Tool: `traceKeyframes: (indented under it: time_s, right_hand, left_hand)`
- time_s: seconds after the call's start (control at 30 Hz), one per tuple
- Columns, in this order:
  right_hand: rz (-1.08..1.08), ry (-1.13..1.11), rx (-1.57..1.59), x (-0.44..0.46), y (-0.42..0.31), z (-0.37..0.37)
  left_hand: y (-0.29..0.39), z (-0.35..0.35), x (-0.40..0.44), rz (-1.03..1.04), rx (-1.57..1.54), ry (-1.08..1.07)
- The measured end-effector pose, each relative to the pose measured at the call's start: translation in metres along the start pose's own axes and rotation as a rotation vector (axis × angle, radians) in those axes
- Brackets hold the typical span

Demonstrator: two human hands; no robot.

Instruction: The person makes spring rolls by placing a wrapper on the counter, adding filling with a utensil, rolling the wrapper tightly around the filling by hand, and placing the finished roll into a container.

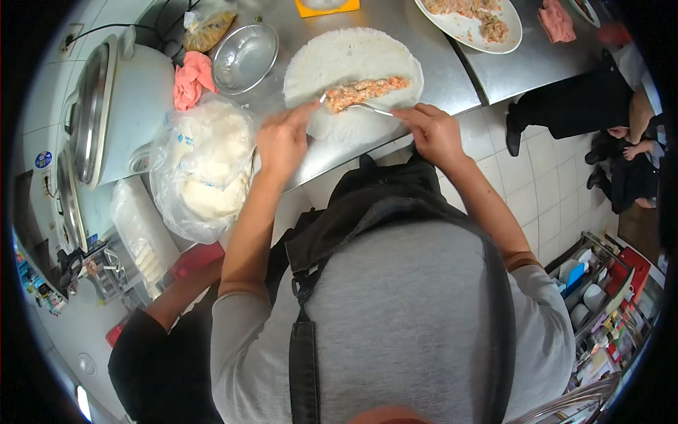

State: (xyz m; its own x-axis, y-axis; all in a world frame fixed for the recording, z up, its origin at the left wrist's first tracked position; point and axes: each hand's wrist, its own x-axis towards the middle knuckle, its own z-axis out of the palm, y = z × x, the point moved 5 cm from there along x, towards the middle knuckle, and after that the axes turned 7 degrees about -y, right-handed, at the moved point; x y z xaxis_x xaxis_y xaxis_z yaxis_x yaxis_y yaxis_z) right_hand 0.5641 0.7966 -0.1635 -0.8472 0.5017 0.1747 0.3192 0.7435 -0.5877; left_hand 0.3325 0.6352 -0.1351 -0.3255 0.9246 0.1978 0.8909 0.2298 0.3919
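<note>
A round white wrapper sheet lies flat on the steel table, with a strip of orange-pink filling across its middle. My right hand grips the handle of a metal utensil, whose far end touches the filling's lower edge. At the left end of the filling, my left hand has its fingers closed around a small utensil, of which only a pale tip shows. An oval white plate with more filling stands at the upper right.
Left of the wrapper are a metal bowl, a pink cloth and a plastic bag of white sheets. A large pot stands farther left. Another person's arm is at lower left; people sit at right.
</note>
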Motion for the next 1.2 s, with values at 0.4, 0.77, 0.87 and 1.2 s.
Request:
traceKeyframes:
  time_s: [0.4, 0.77, 0.87, 1.2]
  right_hand:
    - [0.055, 0.007, 0.084, 0.019, -0.021, 0.027]
    - [0.213, -0.087, 0.154, 0.001, 0.010, -0.010]
    - [0.230, -0.053, 0.164, 0.001, 0.014, -0.016]
    - [0.135, -0.008, 0.075, 0.000, 0.019, -0.005]
  left_hand:
    - [0.021, -0.026, -0.010, 0.141, 0.031, 0.043]
    - [0.012, 0.000, -0.011, 0.054, -0.015, -0.012]
    - [0.018, 0.002, -0.005, 0.063, -0.050, -0.010]
    - [0.017, 0.026, -0.005, 0.058, -0.046, 0.007]
